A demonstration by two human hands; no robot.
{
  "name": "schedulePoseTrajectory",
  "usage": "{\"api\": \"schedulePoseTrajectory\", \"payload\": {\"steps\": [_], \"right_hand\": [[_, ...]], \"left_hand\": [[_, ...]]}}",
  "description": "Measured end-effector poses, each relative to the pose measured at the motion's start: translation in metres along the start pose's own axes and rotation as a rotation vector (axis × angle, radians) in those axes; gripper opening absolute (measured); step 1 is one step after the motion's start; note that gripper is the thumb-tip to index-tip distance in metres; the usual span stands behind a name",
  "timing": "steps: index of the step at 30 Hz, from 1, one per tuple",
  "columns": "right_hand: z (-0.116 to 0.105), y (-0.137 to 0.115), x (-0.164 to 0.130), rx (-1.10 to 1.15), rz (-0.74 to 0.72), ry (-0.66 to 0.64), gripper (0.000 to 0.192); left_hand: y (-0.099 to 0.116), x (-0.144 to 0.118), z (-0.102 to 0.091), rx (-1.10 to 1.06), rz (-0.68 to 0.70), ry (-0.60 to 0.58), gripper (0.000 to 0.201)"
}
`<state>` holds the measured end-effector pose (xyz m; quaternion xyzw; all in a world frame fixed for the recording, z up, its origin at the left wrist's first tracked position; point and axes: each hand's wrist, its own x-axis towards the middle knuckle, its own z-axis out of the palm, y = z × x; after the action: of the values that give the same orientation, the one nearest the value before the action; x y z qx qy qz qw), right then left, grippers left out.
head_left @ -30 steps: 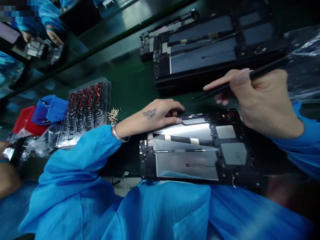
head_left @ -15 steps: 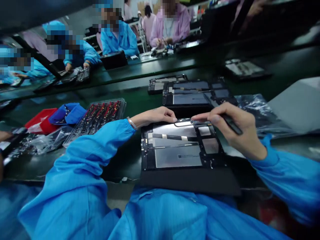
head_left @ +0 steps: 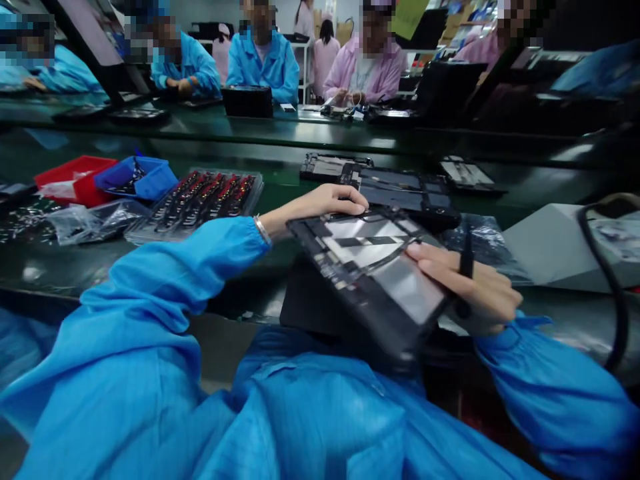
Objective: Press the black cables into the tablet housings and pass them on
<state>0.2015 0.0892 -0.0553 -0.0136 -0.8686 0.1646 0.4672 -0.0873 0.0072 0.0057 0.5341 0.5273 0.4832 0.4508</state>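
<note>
An opened tablet (head_left: 400,287) with its silvery batteries and dark flex strips exposed is tilted and turned askew, its near corner blurred by motion. My left hand (head_left: 336,199) is closed at its far edge, fingers bent over the rim. On the right, my right hand (head_left: 467,287) grips the tablet's right side, the thumb and a finger lying over it. A slim black tool (head_left: 467,257) is tucked between the fingers of that hand; its exact kind is unclear. Partly hidden below the tablet is a flat black block (head_left: 307,300).
More opened tablets (head_left: 395,190) lie just beyond my hands. To the left are a clear tray of small parts (head_left: 200,200), a blue bin (head_left: 137,177) and a red bin (head_left: 67,179). A grey box (head_left: 537,243) and black cable (head_left: 617,313) are at right. Co-workers sit opposite.
The tablet, flat on the black block before, is now lifted, tilted and rotated. My right hand has moved from its far edge to its right side. The view has levelled.
</note>
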Motion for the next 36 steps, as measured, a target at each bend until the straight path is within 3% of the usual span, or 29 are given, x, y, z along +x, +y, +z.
{"api": "schedulePoseTrajectory", "payload": {"steps": [2,5,7,11,16,23,29,36], "right_hand": [[0.005,-0.010,-0.003,-0.062,0.222,0.239,0.026],[0.014,-0.029,0.005,-0.024,0.435,0.597,0.024],[0.017,-0.039,0.015,0.148,0.557,0.652,0.020],[0.014,-0.046,0.024,0.467,0.863,0.445,0.016],[0.008,-0.043,0.015,0.612,1.073,0.308,0.017],[0.010,-0.040,0.011,0.577,1.030,0.162,0.020],[0.012,-0.037,0.009,0.570,1.027,0.150,0.021],[0.010,-0.032,0.004,0.648,1.138,0.197,0.017]], "left_hand": [[-0.005,-0.016,0.009,-0.114,0.063,-0.023,0.023],[-0.004,-0.042,0.019,-0.177,0.136,-0.070,0.043],[0.000,-0.054,0.025,-0.089,0.197,-0.038,0.042],[0.002,-0.059,0.034,0.024,0.194,0.112,0.033],[-0.012,-0.051,0.039,-0.207,0.035,0.190,0.045],[-0.023,-0.044,0.038,-0.317,-0.159,0.226,0.047],[-0.025,-0.042,0.037,-0.324,-0.165,0.221,0.047],[-0.025,-0.042,0.037,-0.308,-0.168,0.219,0.046]]}}
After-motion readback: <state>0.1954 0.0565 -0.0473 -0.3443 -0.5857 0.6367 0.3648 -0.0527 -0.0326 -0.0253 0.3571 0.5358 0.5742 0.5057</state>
